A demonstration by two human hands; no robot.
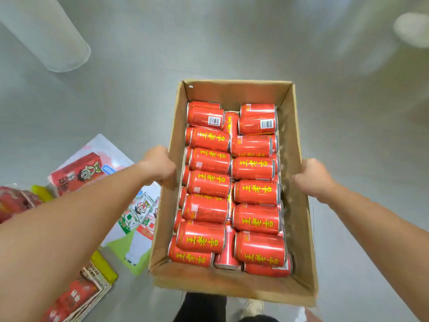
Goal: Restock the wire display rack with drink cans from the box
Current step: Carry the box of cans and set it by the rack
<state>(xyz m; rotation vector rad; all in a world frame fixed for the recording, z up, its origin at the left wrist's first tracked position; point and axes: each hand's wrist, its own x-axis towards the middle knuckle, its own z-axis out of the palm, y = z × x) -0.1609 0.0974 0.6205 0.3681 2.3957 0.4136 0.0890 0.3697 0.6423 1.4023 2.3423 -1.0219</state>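
An open cardboard box [234,284] is held in front of me above the grey floor. It is filled with several red drink cans [209,183] with yellow lettering, lying on their sides in two rows. My left hand [157,165] grips the box's left wall, fingers curled under its edge. My right hand [313,177] grips the right wall in the same way. No wire rack is in view.
Printed drink cartons and packs [81,173] lie on the floor at the left, and more packs [76,296] sit at the lower left. A pale round column [46,36] stands at the upper left. My legs and shoes [253,307] show below the box.
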